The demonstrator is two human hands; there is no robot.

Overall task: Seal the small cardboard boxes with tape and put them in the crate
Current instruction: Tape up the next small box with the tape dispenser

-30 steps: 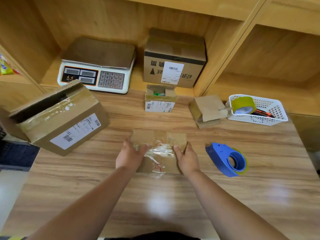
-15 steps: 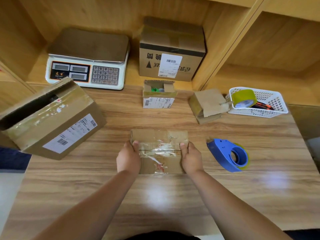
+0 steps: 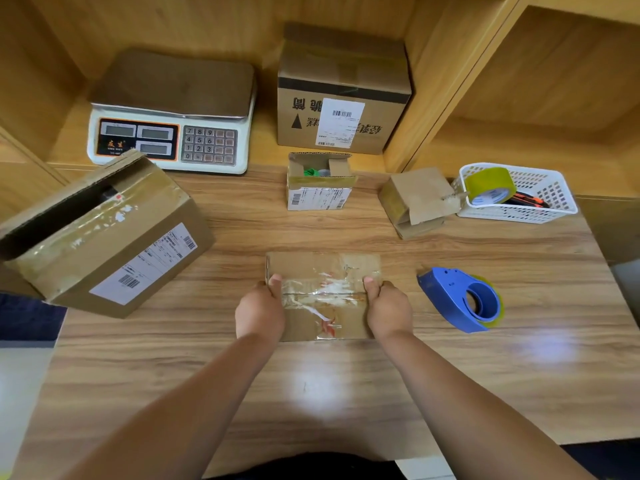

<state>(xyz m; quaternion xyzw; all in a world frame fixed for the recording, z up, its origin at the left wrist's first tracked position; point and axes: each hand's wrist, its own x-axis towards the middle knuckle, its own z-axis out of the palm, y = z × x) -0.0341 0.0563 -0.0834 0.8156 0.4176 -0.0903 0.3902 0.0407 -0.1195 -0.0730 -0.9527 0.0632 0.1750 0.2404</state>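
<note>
A flat small cardboard box (image 3: pixel 323 292), with clear tape across its top seam, lies at the middle of the wooden table (image 3: pixel 346 393). My left hand (image 3: pixel 259 311) grips its left side with the thumb on top. My right hand (image 3: pixel 389 311) grips its right side the same way. A blue tape dispenser (image 3: pixel 462 299) rests on the table just right of my right hand. Farther back stand a small open box (image 3: pixel 320 183) with green contents and a small box (image 3: pixel 417 202) with loose flaps.
A large open cardboard box (image 3: pixel 104 237) sits tilted at the table's left edge. A white basket (image 3: pixel 517 209) at the back right holds a tape roll (image 3: pixel 490 185). In the shelf behind stand a scale (image 3: pixel 173 112) and a sealed carton (image 3: pixel 341 91).
Both hands have slid from the box's near edge to its left and right sides, thumbs now on top. The box stays in place on the table.
</note>
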